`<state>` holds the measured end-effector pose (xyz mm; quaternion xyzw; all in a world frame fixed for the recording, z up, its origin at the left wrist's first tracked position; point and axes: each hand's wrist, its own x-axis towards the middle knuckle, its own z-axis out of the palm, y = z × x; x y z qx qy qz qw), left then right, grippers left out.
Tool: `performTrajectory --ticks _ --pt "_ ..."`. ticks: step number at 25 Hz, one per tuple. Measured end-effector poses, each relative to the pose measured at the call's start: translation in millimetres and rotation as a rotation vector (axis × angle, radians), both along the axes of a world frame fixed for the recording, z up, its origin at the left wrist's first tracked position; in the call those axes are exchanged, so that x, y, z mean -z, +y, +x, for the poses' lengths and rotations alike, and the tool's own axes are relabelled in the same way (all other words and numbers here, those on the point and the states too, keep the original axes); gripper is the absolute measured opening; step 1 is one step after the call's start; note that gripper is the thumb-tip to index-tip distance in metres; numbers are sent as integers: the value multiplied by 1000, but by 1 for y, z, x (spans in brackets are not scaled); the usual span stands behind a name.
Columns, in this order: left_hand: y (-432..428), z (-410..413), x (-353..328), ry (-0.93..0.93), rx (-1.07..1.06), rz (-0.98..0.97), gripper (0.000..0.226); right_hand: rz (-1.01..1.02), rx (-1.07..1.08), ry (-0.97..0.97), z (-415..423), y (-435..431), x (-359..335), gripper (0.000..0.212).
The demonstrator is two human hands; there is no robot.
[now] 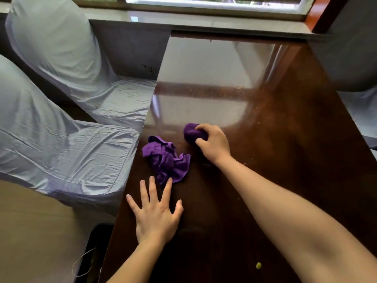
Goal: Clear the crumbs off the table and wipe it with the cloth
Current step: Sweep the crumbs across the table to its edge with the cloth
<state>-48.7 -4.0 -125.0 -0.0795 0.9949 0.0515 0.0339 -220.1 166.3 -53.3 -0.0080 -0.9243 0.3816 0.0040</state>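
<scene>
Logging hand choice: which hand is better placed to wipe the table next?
Right. The right hand already grips a bunched purple cloth on the table. The left hand lies flat and open, fingertips at a second crumpled cloth.

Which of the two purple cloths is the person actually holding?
The balled-up purple cloth farther from the person, gripped in the right hand. The crumpled purple cloth lies loose on the table, only brushing the flat left hand's fingertips.
</scene>
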Motion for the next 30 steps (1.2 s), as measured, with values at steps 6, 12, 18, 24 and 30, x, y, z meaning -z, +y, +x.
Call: performTrajectory --ticks 6,12,18,24,30 --pt "2 0 -5 15 -15 56 73 -332 408 54 138 145 -25 44" --pt "4 2 -3 67 -21 84 72 250 623 -213 214 305 -11 56" --pt "4 3 -4 68 -40 105 73 407 627 -216 236 272 24 52" --pt "7 5 -8 55 -46 110 62 290 288 -96 256 190 32 43" --pt "6 4 -7 63 -48 104 70 59 575 9 212 260 4 20"
